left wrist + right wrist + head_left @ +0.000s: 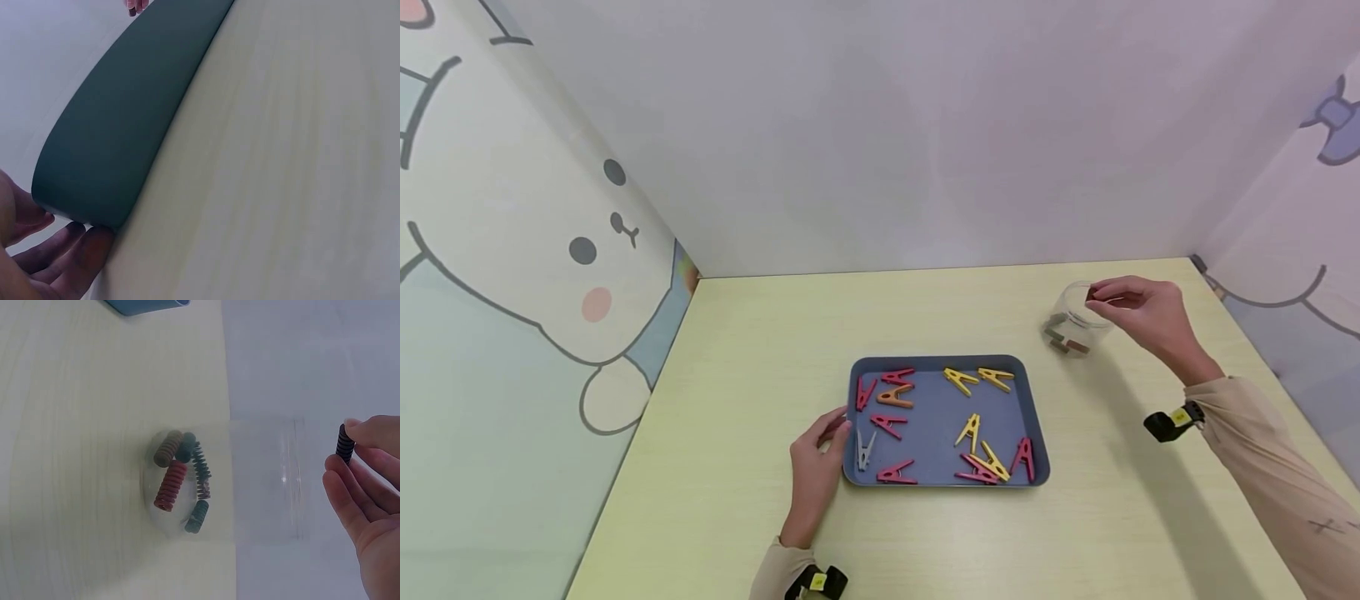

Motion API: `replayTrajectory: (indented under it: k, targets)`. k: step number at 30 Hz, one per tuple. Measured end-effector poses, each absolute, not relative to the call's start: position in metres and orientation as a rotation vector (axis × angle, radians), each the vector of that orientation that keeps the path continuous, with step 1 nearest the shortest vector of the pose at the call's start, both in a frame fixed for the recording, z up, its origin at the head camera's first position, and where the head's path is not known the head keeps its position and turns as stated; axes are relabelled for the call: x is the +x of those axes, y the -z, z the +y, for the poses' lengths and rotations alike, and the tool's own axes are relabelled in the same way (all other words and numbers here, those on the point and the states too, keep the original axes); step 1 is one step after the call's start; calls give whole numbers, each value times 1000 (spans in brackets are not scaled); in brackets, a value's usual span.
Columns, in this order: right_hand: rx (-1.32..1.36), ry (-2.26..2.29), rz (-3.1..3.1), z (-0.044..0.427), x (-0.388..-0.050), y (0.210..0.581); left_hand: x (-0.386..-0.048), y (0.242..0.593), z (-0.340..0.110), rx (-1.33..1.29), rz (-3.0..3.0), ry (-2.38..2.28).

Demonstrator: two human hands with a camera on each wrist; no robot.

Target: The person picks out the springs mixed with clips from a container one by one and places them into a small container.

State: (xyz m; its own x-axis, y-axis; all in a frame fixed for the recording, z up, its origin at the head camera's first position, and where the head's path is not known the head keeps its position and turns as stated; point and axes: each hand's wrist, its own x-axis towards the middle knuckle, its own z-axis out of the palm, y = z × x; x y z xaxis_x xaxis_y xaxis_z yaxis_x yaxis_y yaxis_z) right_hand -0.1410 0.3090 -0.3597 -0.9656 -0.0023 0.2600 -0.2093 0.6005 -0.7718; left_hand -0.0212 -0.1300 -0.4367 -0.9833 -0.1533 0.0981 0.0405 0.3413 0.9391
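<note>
My right hand [1138,315] pinches a small dark coil spring [345,445] between thumb and fingertips, just outside the mouth of a clear jar [1086,317]. Several springs lie at the bottom of that jar, among them a red spring [170,486] and a green spring [197,517]. On the other side, my left hand [817,467] rests its fingertips against the left end of a blue-grey tray [936,425]. Red, yellow, orange and grey clothespins lie scattered in the tray, such as a yellow clothespin [969,432] and a grey clothespin [865,451].
The jar stands upright on the pale wooden table [730,375], beyond the tray's right back corner. A white wall [925,150] rises behind the table, with cartoon-printed panels at both sides.
</note>
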Motion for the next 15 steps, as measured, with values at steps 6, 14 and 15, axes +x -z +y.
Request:
replayTrajectory:
  k: [6, 14, 15]
  targets:
    - [136, -1242, -2620, 321, -152, 377, -27, 454, -133, 94, -2409, 1703]
    - [149, -1196, -2628, 324, -155, 383, -31, 480, -139, 90, -2392, 1713]
    - [149, -1186, -2627, 324, -155, 383, -32, 480, -140, 85, -2391, 1714]
